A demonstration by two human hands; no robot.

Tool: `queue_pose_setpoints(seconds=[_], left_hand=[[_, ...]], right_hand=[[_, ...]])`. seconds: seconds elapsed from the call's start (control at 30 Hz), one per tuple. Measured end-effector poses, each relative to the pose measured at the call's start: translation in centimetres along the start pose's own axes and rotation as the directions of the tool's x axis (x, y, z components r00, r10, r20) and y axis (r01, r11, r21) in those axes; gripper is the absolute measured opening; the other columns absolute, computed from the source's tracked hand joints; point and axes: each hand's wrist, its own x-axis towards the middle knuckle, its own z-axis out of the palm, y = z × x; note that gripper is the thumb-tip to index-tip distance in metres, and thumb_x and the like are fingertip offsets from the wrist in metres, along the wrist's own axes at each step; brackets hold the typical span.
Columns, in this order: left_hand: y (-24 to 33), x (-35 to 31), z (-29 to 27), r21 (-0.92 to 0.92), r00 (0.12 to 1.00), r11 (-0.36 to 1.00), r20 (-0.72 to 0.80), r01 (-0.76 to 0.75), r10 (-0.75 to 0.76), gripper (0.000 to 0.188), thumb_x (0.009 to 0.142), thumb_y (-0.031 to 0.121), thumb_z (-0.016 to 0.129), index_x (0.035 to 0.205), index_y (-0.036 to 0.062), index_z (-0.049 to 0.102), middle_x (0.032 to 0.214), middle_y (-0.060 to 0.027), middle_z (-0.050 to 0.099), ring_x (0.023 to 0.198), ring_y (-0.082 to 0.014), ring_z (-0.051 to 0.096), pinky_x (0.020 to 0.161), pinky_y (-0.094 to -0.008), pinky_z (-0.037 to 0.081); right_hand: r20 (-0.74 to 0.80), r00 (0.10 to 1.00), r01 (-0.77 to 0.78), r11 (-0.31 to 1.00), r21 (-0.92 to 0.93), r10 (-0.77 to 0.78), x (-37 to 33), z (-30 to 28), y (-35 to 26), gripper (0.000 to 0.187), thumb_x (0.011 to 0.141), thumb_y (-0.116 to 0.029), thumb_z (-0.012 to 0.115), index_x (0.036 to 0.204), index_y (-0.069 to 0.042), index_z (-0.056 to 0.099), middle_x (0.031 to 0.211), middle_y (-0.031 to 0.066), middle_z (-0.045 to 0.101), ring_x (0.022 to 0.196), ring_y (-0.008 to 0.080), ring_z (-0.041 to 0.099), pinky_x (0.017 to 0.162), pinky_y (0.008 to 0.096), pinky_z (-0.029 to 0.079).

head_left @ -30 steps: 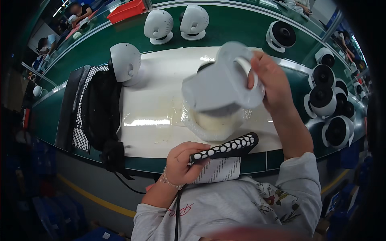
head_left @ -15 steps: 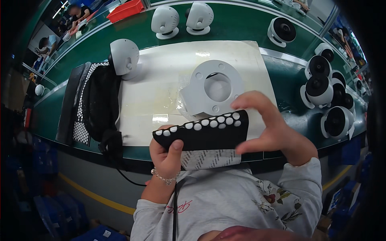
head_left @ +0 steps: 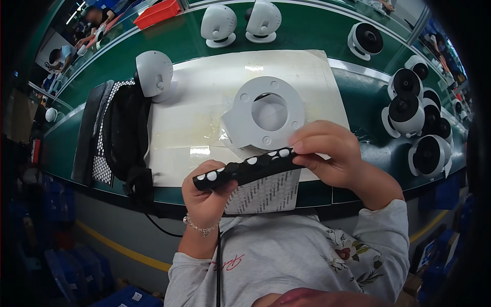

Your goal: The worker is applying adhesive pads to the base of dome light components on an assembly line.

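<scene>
1. I see the left hand at 7 o'clock, fingers wrapped around one end of a black strip of white round pads.
2. The right hand at 4 o'clock pinches the strip's other end.
3. The strip hangs above the counter edge; a white ring-shaped base plate lies just beyond at 12 o'clock.

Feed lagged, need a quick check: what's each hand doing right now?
Left hand: closed on the left end of the black strip with white dots.
Right hand: fingers pinching the strip's right end.
</scene>
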Motion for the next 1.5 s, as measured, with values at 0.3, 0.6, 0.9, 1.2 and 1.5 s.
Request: queue_pose_setpoints(seconds=[0.3, 0.6, 0.9, 1.2, 1.5], left_hand=[[-0.6, 0.0, -0.4, 0.286, 0.986, 0.955, 0.162, -0.085, 0.040, 0.018, 0.069, -0.002, 0.068, 0.084, -0.0047, 0.058, 0.077, -0.0066, 0.057, 0.072, -0.0137, 0.052, 0.066, -0.0246, 0.041], [-0.8, 0.7, 0.1, 0.365, 0.932, 0.873, 0.283, -0.323, 0.227, 0.023, 0.061, -0.010, 0.068, 0.076, 0.0001, 0.053, 0.062, -0.0083, 0.051, 0.055, -0.0207, 0.050, 0.050, -0.0288, 0.038], [-0.8, 1.1, 0.8, 0.377, 0.881, 0.839, 0.417, -0.393, 0.225, 0.028, 0.054, -0.007, 0.064, 0.080, 0.0010, 0.057, 0.062, -0.0076, 0.051, 0.055, -0.0224, 0.050, 0.051, -0.0309, 0.039], [-1.1, 1.6, 0.1, 0.413, 0.878, 0.829, 0.445, -0.376, 0.176, 0.030, 0.055, -0.005, 0.063, 0.084, 0.0009, 0.061, 0.077, -0.0098, 0.058, 0.059, -0.0194, 0.053, 0.055, -0.0286, 0.043], [-3.5, 1.5, 0.3, 0.437, 0.839, 0.745, 0.452, -0.504, 0.303, 0.029, 0.056, -0.004, 0.065, 0.084, 0.0013, 0.064, 0.125, -0.0190, 0.044, 0.065, -0.0168, 0.059, 0.058, -0.0258, 0.049]], right_hand=[[-0.083, 0.993, 0.080, 0.990, -0.115, -0.090, 1.4, 0.8, -1.3, 0.032, 0.068, 0.000, 0.069, 0.095, -0.008, 0.055, 0.088, 0.0068, 0.060, 0.085, 0.0278, 0.059, 0.070, 0.0347, 0.042], [0.006, 0.987, 0.159, 0.970, -0.182, -0.160, 0.8, 0.8, -1.0, 0.045, 0.065, 0.008, 0.067, 0.102, -0.009, 0.048, 0.083, 0.0055, 0.059, 0.076, 0.0233, 0.058, 0.066, 0.0343, 0.041], [-0.146, 0.986, 0.100, 0.989, 0.107, -0.084, 1.3, 2.3, -1.9, 0.057, 0.070, 0.013, 0.059, 0.115, -0.013, 0.038, 0.093, 0.0114, 0.051, 0.078, 0.0233, 0.056, 0.065, 0.0338, 0.045], [0.037, 0.995, 0.094, 0.991, 0.094, -0.098, 2.1, 0.3, -1.5, 0.063, 0.068, 0.016, 0.057, 0.120, -0.008, 0.031, 0.091, 0.0126, 0.049, 0.074, 0.0206, 0.054, 0.064, 0.0296, 0.046], [-0.132, 0.942, -0.281, 0.941, 0.190, 0.308, 5.5, -0.4, 3.6, 0.064, 0.077, 0.010, 0.048, 0.133, -0.009, 0.023, 0.099, 0.0083, 0.047, 0.082, 0.0119, 0.049, 0.079, 0.0258, 0.041]])
